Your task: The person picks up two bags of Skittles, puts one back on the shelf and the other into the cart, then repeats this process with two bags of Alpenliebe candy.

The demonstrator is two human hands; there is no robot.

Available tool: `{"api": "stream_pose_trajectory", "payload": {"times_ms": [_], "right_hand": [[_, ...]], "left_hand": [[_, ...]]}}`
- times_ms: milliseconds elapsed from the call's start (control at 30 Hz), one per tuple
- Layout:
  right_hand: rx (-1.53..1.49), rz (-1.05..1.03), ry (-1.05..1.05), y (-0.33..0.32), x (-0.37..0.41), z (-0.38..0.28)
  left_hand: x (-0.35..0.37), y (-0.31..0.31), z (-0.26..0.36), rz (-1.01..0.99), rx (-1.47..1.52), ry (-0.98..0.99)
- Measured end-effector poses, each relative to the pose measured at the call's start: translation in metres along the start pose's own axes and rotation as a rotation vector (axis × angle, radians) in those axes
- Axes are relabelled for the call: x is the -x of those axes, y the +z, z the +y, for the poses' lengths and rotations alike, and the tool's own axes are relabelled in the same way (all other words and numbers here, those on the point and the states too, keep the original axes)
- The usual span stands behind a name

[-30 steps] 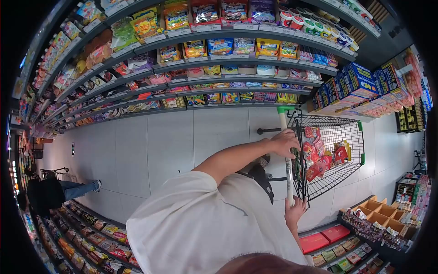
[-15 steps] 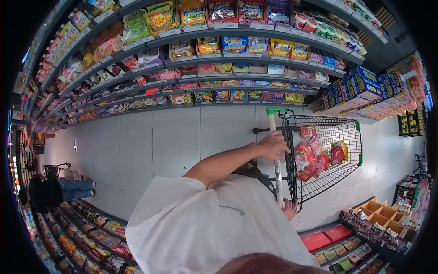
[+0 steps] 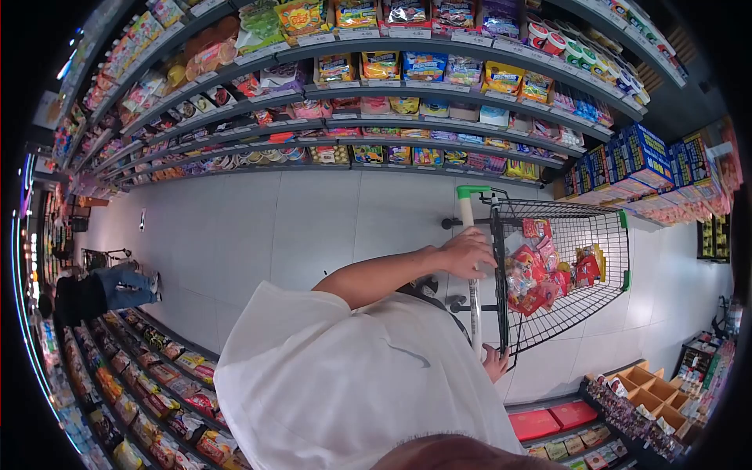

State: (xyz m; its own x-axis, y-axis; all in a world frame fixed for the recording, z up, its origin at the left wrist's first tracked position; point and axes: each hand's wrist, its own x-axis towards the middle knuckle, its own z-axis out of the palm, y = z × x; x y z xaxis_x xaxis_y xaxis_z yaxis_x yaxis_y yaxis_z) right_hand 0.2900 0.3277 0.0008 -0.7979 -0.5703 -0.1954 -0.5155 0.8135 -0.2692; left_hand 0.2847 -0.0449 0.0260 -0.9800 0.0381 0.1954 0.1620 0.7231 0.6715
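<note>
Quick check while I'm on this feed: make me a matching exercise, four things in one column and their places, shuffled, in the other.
Things
1. Left hand
2. Red packets
3. Blue boxes
4. Other person

Places
A. Inside the wire cart
B. At the far left of the picture
C. On the pale handle bar
D. In the upper right of the picture, stacked past the cart-side end of the sweets shelves

Right pairs: 1-C, 2-A, 3-D, 4-B
</note>
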Motion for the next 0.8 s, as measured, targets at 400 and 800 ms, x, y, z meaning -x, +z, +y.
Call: {"api": "stream_pose_trajectory", "payload": {"times_ms": [400,800], "right_hand": [[0.025,0.002,0.038,0.019,-0.011,0.041],[-0.108,-0.004,-0.109,0.054,-0.041,0.107]], "left_hand": [[-0.018,0.024,0.003,0.115,-0.066,0.003],[-0.042,0.052,0.005,0.153,-0.302,-0.054]]}}
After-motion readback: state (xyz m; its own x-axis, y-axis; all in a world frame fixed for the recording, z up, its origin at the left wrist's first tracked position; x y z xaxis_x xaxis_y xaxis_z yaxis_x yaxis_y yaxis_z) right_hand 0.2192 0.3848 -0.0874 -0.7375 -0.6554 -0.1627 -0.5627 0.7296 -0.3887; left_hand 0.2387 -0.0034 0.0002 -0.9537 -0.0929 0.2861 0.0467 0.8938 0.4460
